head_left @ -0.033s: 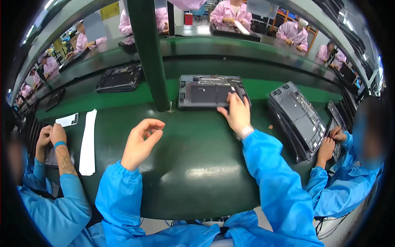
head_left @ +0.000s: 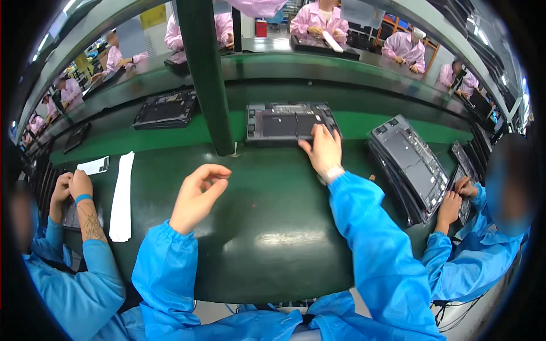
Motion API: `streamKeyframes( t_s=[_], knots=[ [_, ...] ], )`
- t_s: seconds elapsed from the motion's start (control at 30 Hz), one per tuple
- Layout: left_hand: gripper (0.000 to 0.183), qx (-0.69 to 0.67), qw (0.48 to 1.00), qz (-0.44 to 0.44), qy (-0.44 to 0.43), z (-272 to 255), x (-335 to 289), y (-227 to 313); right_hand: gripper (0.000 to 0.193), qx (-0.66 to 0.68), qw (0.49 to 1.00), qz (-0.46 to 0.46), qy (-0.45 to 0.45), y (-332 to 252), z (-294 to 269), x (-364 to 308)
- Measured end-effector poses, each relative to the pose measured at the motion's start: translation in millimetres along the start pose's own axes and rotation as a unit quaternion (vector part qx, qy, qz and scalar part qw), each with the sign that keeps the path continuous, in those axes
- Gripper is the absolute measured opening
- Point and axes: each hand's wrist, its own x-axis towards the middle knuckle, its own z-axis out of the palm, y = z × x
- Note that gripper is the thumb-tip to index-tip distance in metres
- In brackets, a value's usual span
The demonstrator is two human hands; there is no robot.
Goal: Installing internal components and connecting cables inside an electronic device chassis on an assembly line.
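An opened black laptop base (head_left: 278, 126), its circuit board showing along the far side, lies on the green belt ahead of me. My right hand (head_left: 325, 149) is at its near right edge, fingers over the top and thumb at the front side; the fingertips' undersides are hidden. Above the dark green table (head_left: 267, 233), my left hand (head_left: 199, 196) hangs half curled, thumb apart from the fingers and nothing between them. To the right, a tilted stack of similar laptop bases (head_left: 412, 165) sits on the table.
A green post (head_left: 206, 79) rises between my hands. White strips (head_left: 120, 196) lie at left beside a co-worker's hands (head_left: 74, 190). Another co-worker's hands (head_left: 452, 204) work at right. A further laptop base (head_left: 165, 108) rests on the belt behind the post.
My right hand and the laptop base's right end have shifted slightly left and away from me. My left hand has barely moved.
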Motion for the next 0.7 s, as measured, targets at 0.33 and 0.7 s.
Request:
streamKeyframes(
  t_s=[0.33,0.7],
  knots=[
    [0.026,-0.067,0.987,0.033,-0.142,137,121,5,0.027,0.141,0.963,0.019,0.231,-7,-129,-53],
    [0.035,-0.139,0.982,0.089,-0.088,333,203,32,0.015,0.020,0.879,0.299,0.371,116,-178,-178]
  ],
)
